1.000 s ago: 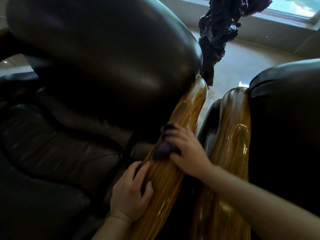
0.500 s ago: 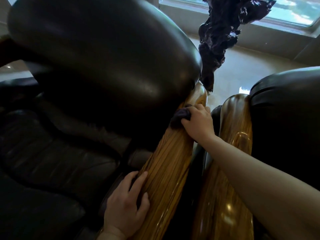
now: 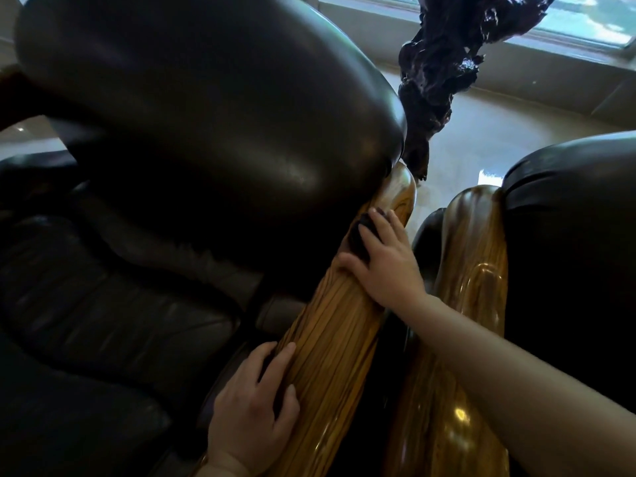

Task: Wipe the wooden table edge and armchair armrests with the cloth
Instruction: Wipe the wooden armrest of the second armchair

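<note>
Head: hands [image 3: 385,266] flat on cloth [image 3: 360,237], armrest [image 3: 330,342]

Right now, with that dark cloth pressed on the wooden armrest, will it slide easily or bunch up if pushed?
Probably floppy: the cloth sits crumpled under the right hand, so it may bunch. It should likely glide, since the armrest looks glossy. It seems light, small enough to hide under the fingers.

Glossy wooden armrest [image 3: 330,339] runs near to far. Dark cloth [image 3: 359,235] lies towards its far end, under the flat right hand [image 3: 385,266]. Left hand [image 3: 254,418] rests on its near left side.
</note>
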`<state>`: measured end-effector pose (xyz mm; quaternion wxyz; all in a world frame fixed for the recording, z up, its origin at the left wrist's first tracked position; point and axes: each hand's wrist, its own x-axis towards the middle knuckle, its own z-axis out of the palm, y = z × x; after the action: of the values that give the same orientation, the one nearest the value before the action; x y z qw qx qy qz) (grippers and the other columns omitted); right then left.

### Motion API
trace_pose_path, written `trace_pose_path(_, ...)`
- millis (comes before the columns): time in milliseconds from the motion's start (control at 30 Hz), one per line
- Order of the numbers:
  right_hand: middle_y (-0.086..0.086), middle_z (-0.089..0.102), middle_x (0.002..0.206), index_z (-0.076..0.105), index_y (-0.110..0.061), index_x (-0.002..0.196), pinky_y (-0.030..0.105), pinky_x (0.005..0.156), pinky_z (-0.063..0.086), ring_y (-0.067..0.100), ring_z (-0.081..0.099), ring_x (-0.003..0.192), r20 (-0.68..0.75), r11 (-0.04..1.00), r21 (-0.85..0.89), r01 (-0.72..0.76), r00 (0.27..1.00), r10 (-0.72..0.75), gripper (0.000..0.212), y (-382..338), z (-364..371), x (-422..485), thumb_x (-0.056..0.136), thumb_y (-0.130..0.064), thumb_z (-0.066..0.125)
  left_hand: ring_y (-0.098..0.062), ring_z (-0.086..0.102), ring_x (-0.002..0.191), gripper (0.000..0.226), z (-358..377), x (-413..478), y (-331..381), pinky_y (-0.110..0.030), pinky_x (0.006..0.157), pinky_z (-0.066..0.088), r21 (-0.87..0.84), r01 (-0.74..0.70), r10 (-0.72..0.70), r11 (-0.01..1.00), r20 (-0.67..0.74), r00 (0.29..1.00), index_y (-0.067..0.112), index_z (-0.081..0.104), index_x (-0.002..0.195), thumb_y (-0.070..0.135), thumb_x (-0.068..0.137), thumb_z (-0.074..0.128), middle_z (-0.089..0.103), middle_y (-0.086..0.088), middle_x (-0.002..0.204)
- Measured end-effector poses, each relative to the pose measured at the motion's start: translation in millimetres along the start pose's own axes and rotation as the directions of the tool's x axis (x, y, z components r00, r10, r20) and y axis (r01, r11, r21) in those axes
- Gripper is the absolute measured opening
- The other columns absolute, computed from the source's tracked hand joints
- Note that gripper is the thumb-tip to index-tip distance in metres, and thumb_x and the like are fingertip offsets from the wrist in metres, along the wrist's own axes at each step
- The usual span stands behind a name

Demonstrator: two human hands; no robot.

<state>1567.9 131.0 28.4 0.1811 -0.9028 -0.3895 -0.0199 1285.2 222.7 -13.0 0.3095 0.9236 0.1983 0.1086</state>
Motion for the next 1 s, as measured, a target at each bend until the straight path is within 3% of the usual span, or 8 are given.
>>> trace_pose_path(100,0.004,0.027,0.164,0.045,-0.018,0.148,0.046,0.124,0.011,0.028,0.006,0.154,0.138,0.973,-0.161,0.167,0.980,-0.145,0.061,15.7,-5.5,13.4,0.099,-0.053,0.035,-0.010,0.058,0.107,0.053,1.0,0.8,0.5,-0.038,0.076,0.058,0.014,-0.008,0.008,1.000,-0.004,1.000,0.031,0.047,0.139,0.043,0.087,0.048,0.052,0.003,0.134)
trace_pose_path(267,0.002,0.029,0.163,0.048,-0.021,0.146,0.049,0.123,0.008,0.029,0.008,0.154,0.125,0.990,-0.122,0.075,0.990,-0.060,0.047,-6.3,-8.7,12.6,0.103,-0.039,0.042,-0.016,0.059,0.109,0.054,-0.2,0.4,4.5,-0.041,0.079,0.057,0.051,0.008,-0.007,0.999,-0.005,1.000,0.027,0.046,0.139,0.041,0.086,0.049,0.053,-0.002,0.135)
trace_pose_path(400,-0.003,0.039,0.158,0.054,-0.029,0.140,0.045,0.122,0.007,0.023,0.019,0.152,0.234,0.925,-0.052,0.378,0.905,-0.356,0.047,-33.6,-5.2,-55.6,0.101,-0.046,0.034,-0.021,0.059,0.110,0.059,-1.2,-0.4,7.0,-0.042,0.082,0.055,0.096,-0.007,0.004,0.995,0.032,0.999,0.024,0.045,0.140,0.044,0.085,0.050,0.052,-0.007,0.137)
trace_pose_path(467,-0.005,0.036,0.159,0.050,-0.036,0.142,0.045,0.122,0.010,0.021,0.020,0.151,0.312,0.889,-0.067,0.453,0.856,-0.413,0.047,-22.6,-13.7,-48.3,0.101,-0.051,0.032,-0.021,0.058,0.110,0.061,-0.5,-0.2,5.6,-0.042,0.083,0.055,0.105,-0.006,0.003,0.994,0.030,1.000,0.023,0.045,0.141,0.045,0.085,0.051,0.050,-0.008,0.138)
trace_pose_path(667,0.002,0.032,0.162,0.052,-0.033,0.143,0.049,0.123,0.011,0.029,0.014,0.152,0.138,0.991,-0.130,0.023,0.990,-0.005,0.044,-19.9,-8.6,2.9,0.103,-0.046,0.039,-0.017,0.054,0.112,0.063,3.6,-0.7,1.5,-0.036,0.087,0.051,0.105,-0.022,0.022,0.994,0.002,1.000,0.026,0.040,0.143,0.049,0.085,0.053,0.044,-0.005,0.143)
trace_pose_path(767,0.000,0.043,0.155,0.059,-0.032,0.136,0.053,0.120,0.021,0.029,0.025,0.149,0.123,0.983,-0.076,0.169,0.979,-0.159,0.042,-46.5,1.4,-43.2,0.100,-0.045,0.041,-0.020,0.046,0.122,0.062,3.0,-1.1,1.6,-0.034,0.095,0.043,0.158,-0.124,0.122,0.979,0.025,0.992,0.021,0.045,0.141,0.046,0.085,0.055,0.040,-0.010,0.146)
trace_pose_path(867,-0.003,0.038,0.158,0.054,-0.035,0.140,0.050,0.122,0.013,0.025,0.021,0.151,0.265,0.948,-0.047,0.315,0.919,-0.292,0.045,-46.9,-7.6,-69.4,0.101,-0.047,0.037,-0.027,0.036,0.138,0.060,3.0,-1.0,1.6,-0.045,0.108,0.039,0.190,-0.211,0.208,0.959,0.033,0.978,0.017,0.048,0.139,0.043,0.086,0.056,0.040,-0.014,0.148)
trace_pose_path(1000,-0.002,0.031,0.162,0.048,-0.037,0.145,0.049,0.123,0.011,0.025,0.014,0.152,0.246,0.985,-0.121,0.124,0.965,-0.091,0.044,-41.6,-14.0,-37.2,0.103,-0.048,0.035,-0.025,0.018,0.148,0.064,2.8,-11.6,1.9,-0.046,0.117,0.027,0.201,-0.299,0.285,0.933,0.094,0.954,0.020,0.040,0.146,0.044,0.088,0.053,0.033,-0.013,0.154)
